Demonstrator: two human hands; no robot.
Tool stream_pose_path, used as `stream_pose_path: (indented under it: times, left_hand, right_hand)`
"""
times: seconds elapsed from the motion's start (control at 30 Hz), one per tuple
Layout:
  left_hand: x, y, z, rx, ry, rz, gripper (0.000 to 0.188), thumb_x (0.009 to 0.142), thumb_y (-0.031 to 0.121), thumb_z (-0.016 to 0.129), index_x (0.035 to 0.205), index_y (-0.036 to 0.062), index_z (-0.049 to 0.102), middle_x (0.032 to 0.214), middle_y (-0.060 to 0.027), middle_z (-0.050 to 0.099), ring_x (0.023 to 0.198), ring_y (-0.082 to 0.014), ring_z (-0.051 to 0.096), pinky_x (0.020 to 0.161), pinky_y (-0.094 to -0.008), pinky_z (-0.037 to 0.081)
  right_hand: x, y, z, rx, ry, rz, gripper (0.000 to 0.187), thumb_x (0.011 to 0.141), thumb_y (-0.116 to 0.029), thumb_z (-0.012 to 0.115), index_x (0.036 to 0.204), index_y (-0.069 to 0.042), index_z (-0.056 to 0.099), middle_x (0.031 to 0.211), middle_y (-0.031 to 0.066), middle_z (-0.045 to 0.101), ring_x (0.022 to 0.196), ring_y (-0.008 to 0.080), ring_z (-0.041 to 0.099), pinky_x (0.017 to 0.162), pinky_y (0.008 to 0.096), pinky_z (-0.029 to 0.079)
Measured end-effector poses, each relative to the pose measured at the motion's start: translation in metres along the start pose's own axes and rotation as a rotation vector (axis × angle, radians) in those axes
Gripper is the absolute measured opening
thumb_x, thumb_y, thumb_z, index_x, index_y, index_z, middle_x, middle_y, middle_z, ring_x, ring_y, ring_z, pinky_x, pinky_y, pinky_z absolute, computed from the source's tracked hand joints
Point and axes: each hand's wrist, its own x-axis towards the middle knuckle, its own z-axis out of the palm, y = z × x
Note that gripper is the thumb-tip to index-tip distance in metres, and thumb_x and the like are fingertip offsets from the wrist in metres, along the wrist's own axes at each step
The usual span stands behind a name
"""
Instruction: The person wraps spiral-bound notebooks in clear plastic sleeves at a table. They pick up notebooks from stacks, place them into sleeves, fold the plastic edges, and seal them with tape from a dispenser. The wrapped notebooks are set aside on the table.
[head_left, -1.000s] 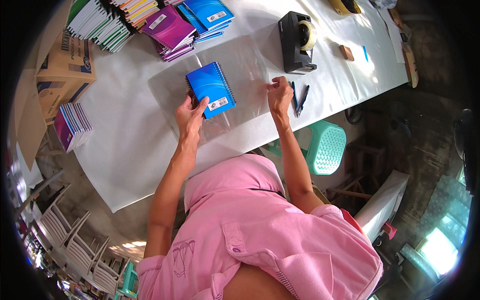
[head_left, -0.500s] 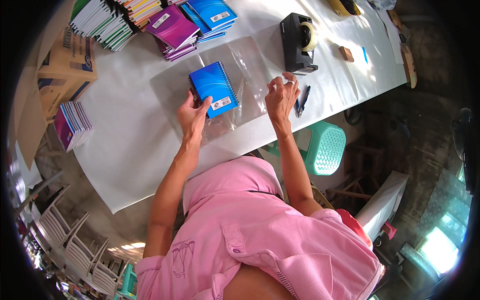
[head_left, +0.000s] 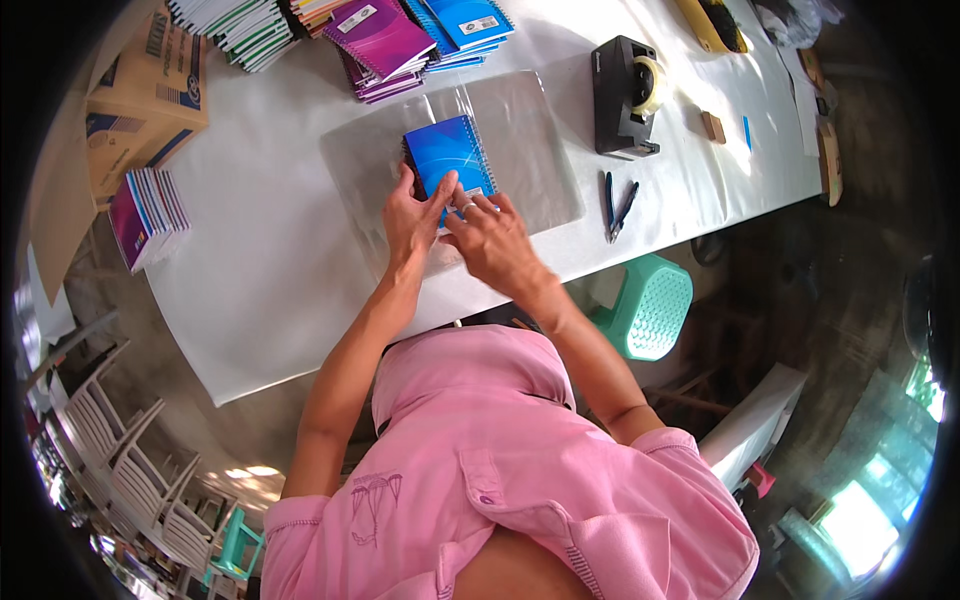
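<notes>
A blue spiral notebook lies over a clear plastic sheet on the table. My left hand is closed on the notebook's lower left side, thumb across the cover and fingers at the edge. Over its lower right corner, my right hand has bent fingers pressing the cover and the thumb by the bottom edge. These fingers partly cover the white label; whether anything small is between them cannot be seen. To the right lies a pair of dark-handled nippers.
A black tape dispenser stands right of the sheet. Purple notebooks and blue notebooks are stacked at the back. At left are a cardboard box and another notebook stack. A green stool stands beyond the table edge.
My right hand has moved left from near the tape dispenser onto the notebook's lower corner. My left hand still holds the notebook. The whole view has shifted somewhat.
</notes>
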Motion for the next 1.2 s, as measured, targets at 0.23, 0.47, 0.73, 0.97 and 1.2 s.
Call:
stream_pose_path:
  times: [0.23, 0.47, 0.73, 0.97, 1.2]
  left_hand:
    - [-0.001, -0.004, 0.002, 0.09, 0.018, -0.007, 0.067, 0.087, 0.036, 0.066, 0.137, -0.0022, 0.043, 0.101, -0.0198, 0.069, 0.084, -0.0218, 0.069, 0.072, -0.0317, 0.053]
    - [0.005, -0.039, -0.054, 1.14, 0.399, 0.209, 0.055, 0.094, 0.031, 0.057, 0.142, 0.0082, 0.041, 0.154, -0.0086, 0.027, 0.141, -0.0453, 0.014, 0.109, -0.061, 0.024]
    - [0.011, -0.044, -0.047, 1.11, 0.495, 0.298, 0.044, 0.093, 0.024, 0.058, 0.135, 0.0158, 0.051, 0.151, 0.0067, 0.033, 0.141, -0.0382, 0.02, 0.108, -0.0642, 0.02]
    - [0.024, -0.041, -0.048, 1.118, 0.524, 0.28, 0.041, 0.092, 0.021, 0.059, 0.133, 0.0201, 0.053, 0.146, 0.0104, 0.04, 0.141, -0.0347, 0.021, 0.111, -0.0618, 0.017]
    - [0.021, -0.046, -0.05, 1.2, 0.483, 0.278, 0.046, 0.091, 0.025, 0.06, 0.135, 0.0173, 0.05, 0.146, 0.0107, 0.041, 0.143, -0.0332, 0.018, 0.11, -0.0619, 0.017]
  right_hand:
    - [0.038, 0.065, -0.006, 0.403, -0.03, -0.091, 0.03, 0.076, 0.003, 0.067, 0.106, 0.0, 0.066, 0.124, 0.0139, 0.059, 0.103, 0.0339, 0.058, 0.086, 0.0406, 0.05]
    - [0.036, 0.074, 0.002, 0.42, -0.055, -0.185, 0.038, 0.073, 0.004, 0.071, 0.111, 0.0, 0.065, 0.124, 0.0137, 0.057, 0.102, 0.0325, 0.057, 0.089, 0.0383, 0.049]
    - [0.034, 0.079, 0.0, 0.38, -0.079, -0.217, 0.034, 0.078, -0.005, 0.069, 0.111, 0.001, 0.064, 0.123, 0.0137, 0.057, 0.103, 0.0323, 0.054, 0.091, 0.0405, 0.046]
    - [0.034, 0.083, 0.004, 0.394, -0.083, -0.228, 0.035, 0.077, -0.004, 0.07, 0.111, 0.002, 0.064, 0.122, 0.0146, 0.057, 0.103, 0.033, 0.053, 0.093, 0.0403, 0.046]
    - [0.035, 0.083, 0.006, 0.384, -0.084, -0.264, 0.034, 0.077, -0.003, 0.07, 0.111, 0.003, 0.064, 0.121, 0.0168, 0.057, 0.104, 0.0347, 0.053, 0.092, 0.0404, 0.046]
